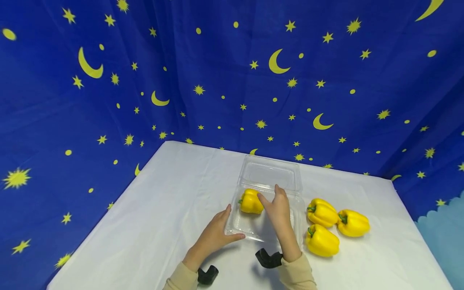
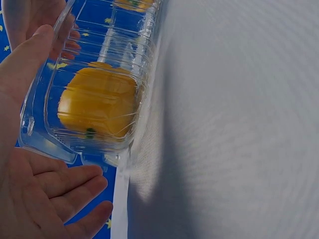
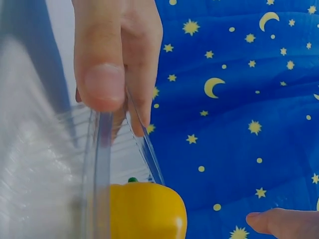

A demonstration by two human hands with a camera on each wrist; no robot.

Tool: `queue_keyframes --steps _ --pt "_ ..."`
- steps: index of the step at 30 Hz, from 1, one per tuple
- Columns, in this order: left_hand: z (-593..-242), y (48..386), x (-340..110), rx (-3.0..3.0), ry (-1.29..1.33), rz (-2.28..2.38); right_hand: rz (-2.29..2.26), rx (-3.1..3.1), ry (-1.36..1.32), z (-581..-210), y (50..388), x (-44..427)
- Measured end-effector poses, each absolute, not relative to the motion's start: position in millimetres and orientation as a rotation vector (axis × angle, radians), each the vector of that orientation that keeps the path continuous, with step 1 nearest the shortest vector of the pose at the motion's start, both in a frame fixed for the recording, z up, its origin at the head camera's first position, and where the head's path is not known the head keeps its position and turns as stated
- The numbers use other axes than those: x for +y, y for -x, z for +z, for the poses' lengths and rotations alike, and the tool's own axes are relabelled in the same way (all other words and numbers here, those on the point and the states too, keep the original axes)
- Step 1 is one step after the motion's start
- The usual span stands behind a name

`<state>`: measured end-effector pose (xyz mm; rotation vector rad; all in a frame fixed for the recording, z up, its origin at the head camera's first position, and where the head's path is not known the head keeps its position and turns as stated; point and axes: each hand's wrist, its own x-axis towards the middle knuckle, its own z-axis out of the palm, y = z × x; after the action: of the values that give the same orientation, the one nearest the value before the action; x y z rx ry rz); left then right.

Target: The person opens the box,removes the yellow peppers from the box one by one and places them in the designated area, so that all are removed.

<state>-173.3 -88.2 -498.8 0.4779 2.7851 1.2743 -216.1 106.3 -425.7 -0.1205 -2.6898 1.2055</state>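
A yellow bell pepper (image 1: 251, 201) with a green stem lies in the left part of the base of a clear plastic clamshell container (image 1: 250, 233). The container's lid (image 1: 270, 172) is folded back, away from the person. My left hand (image 1: 214, 233) is at the front left corner, thumb along the near rim and fingers spread by the left side; the left wrist view shows those fingers (image 2: 75, 199) straight. Over the base is my right hand (image 1: 278, 209), thumb and fingers apart, holding nothing. From the right wrist view, its digit (image 3: 279, 222) is apart from the pepper (image 3: 149, 211).
To the right of the container, three more yellow bell peppers (image 1: 322, 240) lie close together on the white-covered table (image 1: 181, 181). A blue curtain (image 1: 217, 60) with yellow moons and stars hangs behind and at the sides. Black wrist devices (image 1: 268, 258) sit below the forearms.
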Motion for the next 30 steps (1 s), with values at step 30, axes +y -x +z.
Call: queue_keyframes --steps 30 --pt "-499 172 -88 2.779 -0.503 1.315 1.179 -2.68 0.033 -453 214 78"
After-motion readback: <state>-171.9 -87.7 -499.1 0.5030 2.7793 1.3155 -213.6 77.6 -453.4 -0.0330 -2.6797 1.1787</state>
